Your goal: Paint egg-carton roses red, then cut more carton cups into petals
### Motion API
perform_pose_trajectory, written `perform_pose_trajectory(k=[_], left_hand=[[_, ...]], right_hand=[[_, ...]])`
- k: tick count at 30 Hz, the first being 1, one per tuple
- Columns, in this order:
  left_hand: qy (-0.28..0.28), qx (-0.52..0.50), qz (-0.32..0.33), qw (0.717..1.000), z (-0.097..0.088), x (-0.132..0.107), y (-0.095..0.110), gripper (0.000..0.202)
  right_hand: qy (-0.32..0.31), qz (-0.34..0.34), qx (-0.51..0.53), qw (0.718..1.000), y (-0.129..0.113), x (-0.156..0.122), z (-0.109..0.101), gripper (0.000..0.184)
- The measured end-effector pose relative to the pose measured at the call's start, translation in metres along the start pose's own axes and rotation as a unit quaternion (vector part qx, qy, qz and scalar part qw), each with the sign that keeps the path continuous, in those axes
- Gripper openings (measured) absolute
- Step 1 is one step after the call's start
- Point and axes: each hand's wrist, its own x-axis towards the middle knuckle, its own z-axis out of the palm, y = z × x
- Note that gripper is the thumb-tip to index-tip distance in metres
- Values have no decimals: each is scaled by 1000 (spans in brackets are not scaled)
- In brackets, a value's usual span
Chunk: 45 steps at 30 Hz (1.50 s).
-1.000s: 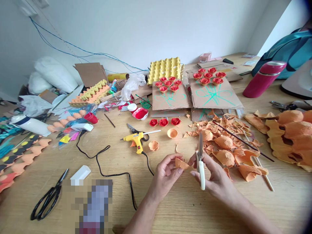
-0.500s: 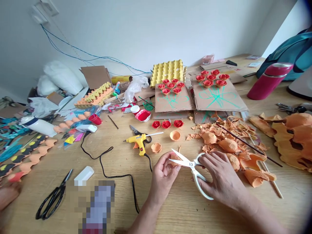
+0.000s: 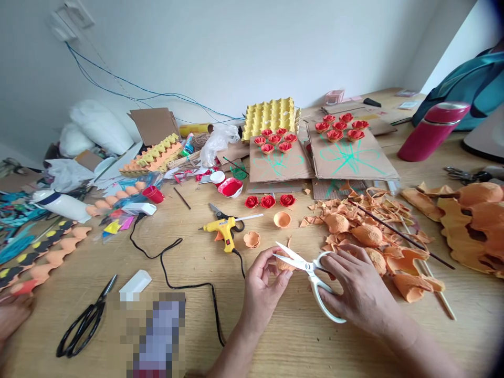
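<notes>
Between the fingertips of my left hand is an orange egg-carton cup, partly hidden by fingers and blades. My right hand has its fingers through the handles of white scissors. The blades are parted and lie across the cup. Just beyond my left hand rest a scalloped orange cup and a plain orange cup. Orange carton scraps are heaped beside my right hand.
A yellow glue gun trails a black cord. Red flowers line up before cardboard sheets bearing more flowers. Black scissors lie at left, near another person's hand. A red bottle stands at right.
The cup has turned in my left fingers, and more of it shows below the blades. The scissors stay in nearly the same place, still parted. The other person's hand moved slightly.
</notes>
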Motion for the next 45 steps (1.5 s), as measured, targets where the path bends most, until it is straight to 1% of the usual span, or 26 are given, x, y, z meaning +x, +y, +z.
perform_pose_trajectory(k=[8,17,21,27,31,34,38,45], left_hand=[[9,9,6,1000,1,0,3,41],[7,1,4,1000,1,0,4,41],[7,-8,0,1000,1,1,4,44],[-2,-59,-7,998,0,3,2,45],[-6,-78,-8,997,1,3,2,44],[-9,-80,-17,997,2,3,3,43],[-13,-82,-8,996,2,3,3,41],[4,-12,19,1000,3,2,5,36]], right_hand=[[8,-20,1,1000,0,0,-1,19],[-30,-22,25,999,1,-3,3,24],[-31,-25,24,999,5,-6,6,22],[-19,-2,29,999,7,-6,6,25],[-31,23,24,999,6,-4,5,25],[-46,29,15,998,4,-2,2,21],[-56,22,10,998,0,-1,1,13],[-27,23,-13,999,-4,0,-1,10]])
